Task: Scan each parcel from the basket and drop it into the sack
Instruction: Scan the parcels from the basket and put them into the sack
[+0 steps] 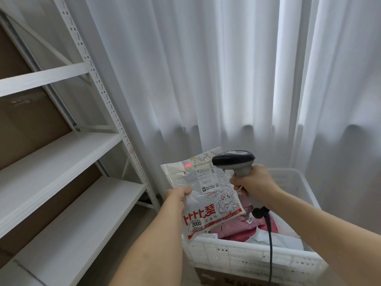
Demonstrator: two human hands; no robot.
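My left hand (179,193) pinches the left edge of a white plastic parcel (204,195) with red print and a shipping label, held up over the basket. My right hand (252,182) grips the handle of a grey and black barcode scanner (234,158), whose head points left at the parcel's label. A red scan light glows on the label's upper part. Below them stands the white perforated basket (247,256), holding pink and white parcels (243,226). The scanner's black cable (270,244) hangs down across the basket. No sack is in view.
A white metal shelf rack (68,153) with bare boards fills the left side, brown cardboard behind it. White curtains (226,79) hang behind the basket. A brown cardboard box (216,278) sits under the basket's front.
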